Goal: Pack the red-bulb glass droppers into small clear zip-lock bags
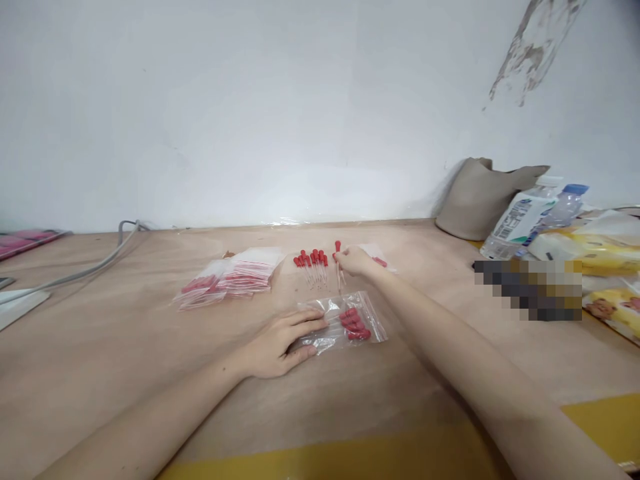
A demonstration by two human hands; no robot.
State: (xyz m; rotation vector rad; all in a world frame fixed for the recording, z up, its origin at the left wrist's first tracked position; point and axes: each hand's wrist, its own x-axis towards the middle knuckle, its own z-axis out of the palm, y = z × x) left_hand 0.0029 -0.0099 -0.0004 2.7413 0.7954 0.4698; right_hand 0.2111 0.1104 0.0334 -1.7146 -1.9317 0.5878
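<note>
My left hand [283, 340] lies flat with its fingers stretched over the left end of a clear zip bag [377, 318]. Several red-headed pieces [354, 325] show inside the bag's right half. Farther back, my right hand [354, 260] is closed in a pinch on a thin stick with a red head [338, 246]; the exact kind of stick is unclear. Just left of it, several loose red-headed sticks [315, 258] lie side by side, heads away from me. A small clear bag [379, 257] with red pieces sits partly hidden behind my right hand.
A pile of zip bags [250, 270], several with red contents, lies at left. A grey cable [100, 265] crosses the far left. At right stand a grey-brown bag [483, 200], plastic bottles [525, 217] and yellow packages [585, 250]. The wall [300, 113] bounds the table's back.
</note>
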